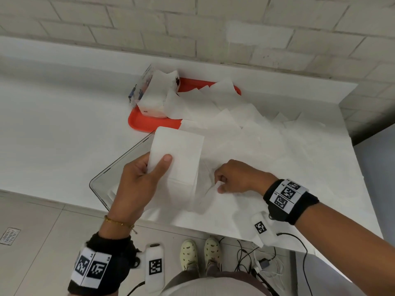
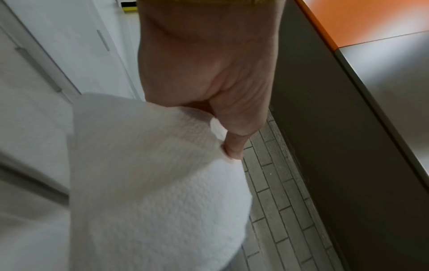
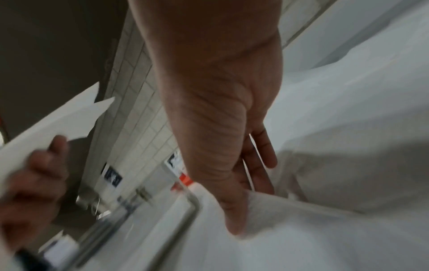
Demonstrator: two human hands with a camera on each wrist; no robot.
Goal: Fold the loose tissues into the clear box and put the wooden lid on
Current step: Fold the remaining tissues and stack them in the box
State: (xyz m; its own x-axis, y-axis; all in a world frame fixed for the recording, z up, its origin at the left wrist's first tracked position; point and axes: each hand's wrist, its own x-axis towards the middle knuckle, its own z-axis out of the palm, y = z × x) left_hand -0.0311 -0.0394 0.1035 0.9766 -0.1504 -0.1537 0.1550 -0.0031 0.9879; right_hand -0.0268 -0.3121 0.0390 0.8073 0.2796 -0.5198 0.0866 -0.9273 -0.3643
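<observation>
A long chain of white tissues (image 1: 245,133) runs across the white counter from a torn tissue pack (image 1: 149,92). My left hand (image 1: 147,169) grips a folded stack of tissue (image 1: 179,150) above the clear box (image 1: 100,184), thumb on top. In the left wrist view the same folded tissue (image 2: 150,174) sits under the thumb. My right hand (image 1: 222,182) pinches a loose tissue fold (image 1: 218,185) just right of the box. In the right wrist view its thumb and fingers (image 3: 234,216) nip the tissue (image 3: 301,229). No wooden lid is in view.
An orange tray (image 1: 149,122) holds the tissue pack at the back. A brick wall (image 1: 192,28) rises behind the counter. The counter's front edge (image 1: 53,195) is near my body, with shoes (image 1: 201,253) and cables (image 1: 256,257) on the floor below.
</observation>
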